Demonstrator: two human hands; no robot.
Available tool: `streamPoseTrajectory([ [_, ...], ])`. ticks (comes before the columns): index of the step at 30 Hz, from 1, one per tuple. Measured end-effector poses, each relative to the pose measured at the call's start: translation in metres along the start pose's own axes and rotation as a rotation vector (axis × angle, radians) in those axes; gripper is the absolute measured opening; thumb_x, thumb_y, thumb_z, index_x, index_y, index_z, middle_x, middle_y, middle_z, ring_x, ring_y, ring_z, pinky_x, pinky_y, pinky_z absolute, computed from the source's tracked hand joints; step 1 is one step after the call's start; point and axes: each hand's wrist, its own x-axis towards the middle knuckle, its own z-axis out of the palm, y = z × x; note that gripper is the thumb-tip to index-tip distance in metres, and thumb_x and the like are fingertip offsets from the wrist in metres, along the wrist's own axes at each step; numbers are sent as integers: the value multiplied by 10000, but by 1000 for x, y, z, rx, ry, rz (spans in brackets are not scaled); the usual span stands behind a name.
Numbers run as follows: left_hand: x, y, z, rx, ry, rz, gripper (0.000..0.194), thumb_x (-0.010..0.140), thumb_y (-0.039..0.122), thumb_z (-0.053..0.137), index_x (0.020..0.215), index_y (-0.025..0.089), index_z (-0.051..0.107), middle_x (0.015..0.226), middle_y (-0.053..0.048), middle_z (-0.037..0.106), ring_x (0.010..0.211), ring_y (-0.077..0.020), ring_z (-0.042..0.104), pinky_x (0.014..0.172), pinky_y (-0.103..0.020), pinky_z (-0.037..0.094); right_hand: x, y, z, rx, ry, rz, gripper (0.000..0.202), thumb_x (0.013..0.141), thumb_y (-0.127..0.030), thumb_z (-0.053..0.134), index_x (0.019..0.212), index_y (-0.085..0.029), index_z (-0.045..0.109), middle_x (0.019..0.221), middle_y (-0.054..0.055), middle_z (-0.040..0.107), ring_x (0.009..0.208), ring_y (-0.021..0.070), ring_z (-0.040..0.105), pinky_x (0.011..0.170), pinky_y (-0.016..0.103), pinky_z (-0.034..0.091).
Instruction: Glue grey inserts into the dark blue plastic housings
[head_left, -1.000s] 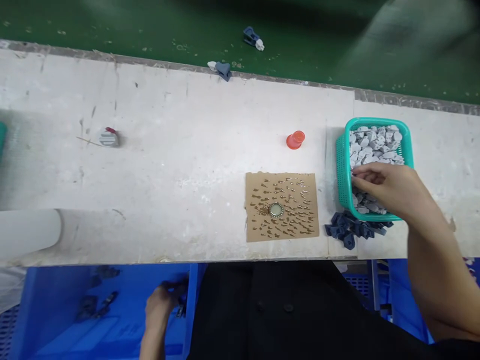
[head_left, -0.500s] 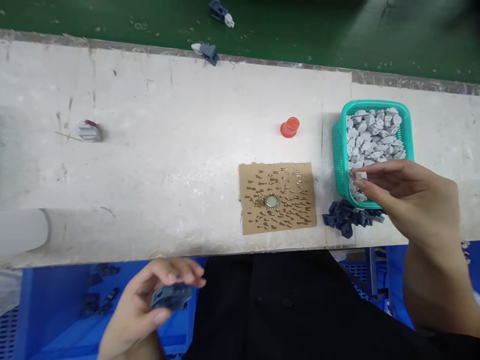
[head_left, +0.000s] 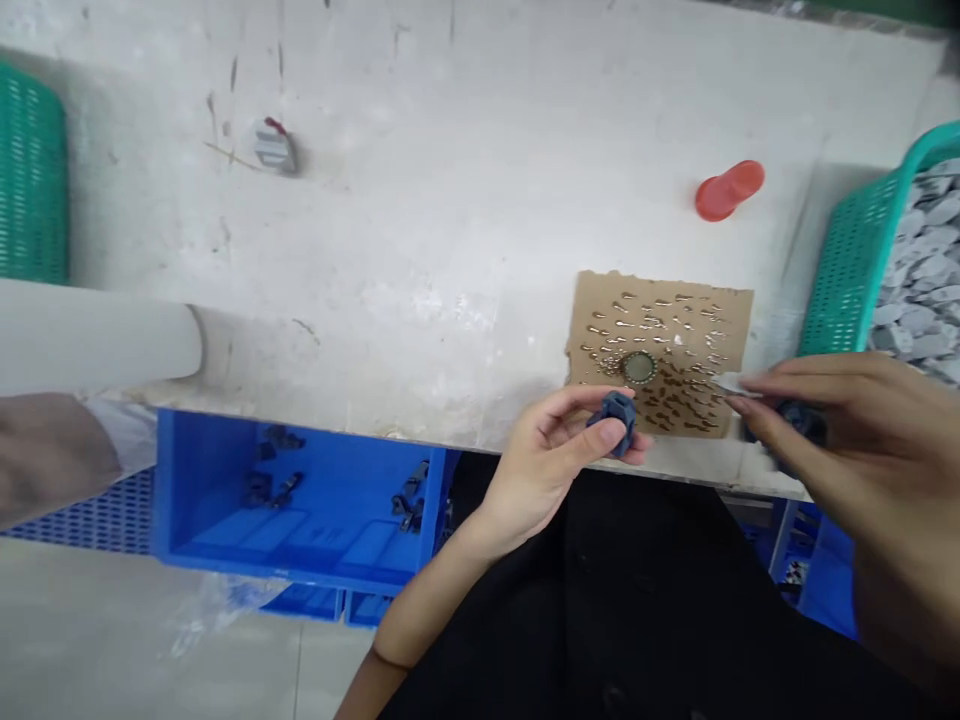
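Between the thumb and fingers of my left hand (head_left: 547,455) is a dark blue plastic part (head_left: 616,420), held over the table's front edge. My right hand (head_left: 847,440), blurred, pinches a small light grey piece (head_left: 731,383) by its end. That piece is over the right side of a brown cardboard sheet (head_left: 592,300). Glossy drops dot the sheet, and a round bottle cap (head_left: 640,367) lies on it. More dark blue parts (head_left: 802,420) show partly behind my right hand.
A green basket (head_left: 851,260) of grey pieces stands at the right. Behind the cardboard is a red cup-like object (head_left: 727,190). A grey block (head_left: 274,148) with a thin stick lies at the left. Below is a blue bin (head_left: 322,540); another person's arm (head_left: 52,455) shows far left.
My left hand has brought the dark blue part from over the bin to the cardboard's front edge. My right hand has left the basket with the grey piece. The view has shifted left and closer.
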Motion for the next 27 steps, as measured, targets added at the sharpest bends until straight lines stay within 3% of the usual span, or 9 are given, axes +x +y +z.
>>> streamPoseTrajectory([
  [2,-4,0,-6,-1,-9,24,195,840,231,860,1009,200,768,852,-1,769,835,-135,783,799,-228,616,2,0,12,-60,-30,-165,492,826,-181,818,1226,-452,728,1045,-59,757,892,145,713,741,347,577],
  [5,-8,0,-16,28,-27,66,175,869,203,830,1023,202,748,931,-24,804,900,-142,790,862,-245,621,5,3,29,-40,-52,-267,589,813,-109,811,1299,-424,702,1093,-41,751,933,134,716,781,320,583],
  [13,-9,-1,-26,20,-63,114,148,889,193,803,1022,197,737,974,-23,780,936,-155,776,902,-301,630,12,5,41,-64,-109,-272,498,805,-96,808,1227,-356,754,1066,-8,759,955,151,724,770,316,572],
  [17,-7,-1,-27,9,-58,110,162,878,213,816,1014,202,729,986,-23,776,940,-159,768,907,-324,626,11,6,41,-69,-128,-267,518,816,-109,803,1245,-393,743,1069,-19,757,941,155,727,770,328,578],
  [20,-7,1,-27,69,-10,112,183,858,236,839,1002,196,734,997,-26,776,977,-130,738,920,-268,593,10,4,39,-72,-112,-259,584,812,-122,813,1286,-448,712,1078,-40,756,932,148,724,764,331,577],
  [23,-6,1,-25,80,23,98,237,809,236,880,988,199,730,994,-8,758,969,-103,711,916,-229,572,10,-7,31,-54,-69,-180,566,805,-168,835,1242,-507,717,1038,-60,763,930,158,724,754,358,567],
  [27,-6,0,-22,127,-6,143,248,782,187,889,968,199,726,1020,-18,731,966,-129,712,956,-294,597,6,-26,17,40,-36,125,337,812,-306,848,1059,-522,771,977,-51,755,928,201,719,746,430,560],
])
